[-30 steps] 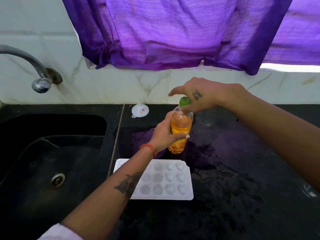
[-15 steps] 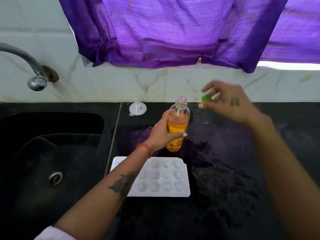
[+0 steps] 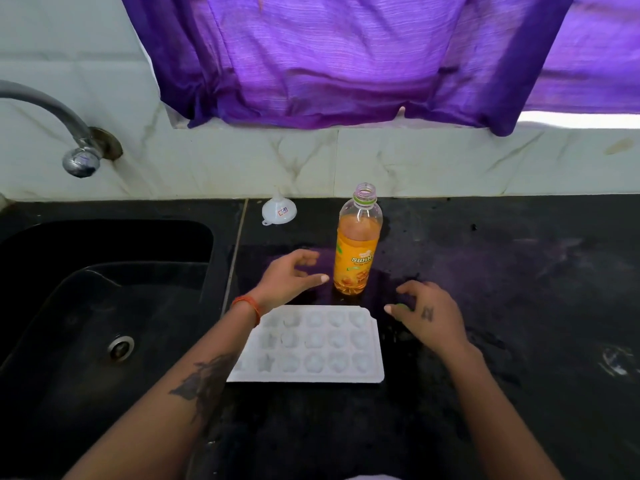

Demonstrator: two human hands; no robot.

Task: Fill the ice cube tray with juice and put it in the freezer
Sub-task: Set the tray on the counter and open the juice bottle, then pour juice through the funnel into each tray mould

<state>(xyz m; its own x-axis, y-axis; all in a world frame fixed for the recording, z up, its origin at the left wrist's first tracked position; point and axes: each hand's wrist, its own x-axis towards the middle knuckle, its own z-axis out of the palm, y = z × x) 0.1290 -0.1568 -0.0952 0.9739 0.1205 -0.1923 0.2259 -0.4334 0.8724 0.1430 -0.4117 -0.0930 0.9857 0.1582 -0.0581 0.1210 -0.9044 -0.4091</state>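
Black counter (image 3: 485, 271): left hand (image 3: 287, 275) slack by uncapped bottle (image 3: 356, 251); right hand (image 3: 429, 313) prob. pinches cap (image 3: 401, 306).

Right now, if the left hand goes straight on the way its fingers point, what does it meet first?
Most likely the juice bottle. The left hand is open, its fingers pointing right toward the bottle's lower part, with a small gap between. Depth is hard to judge from one view, so it might pass just in front.
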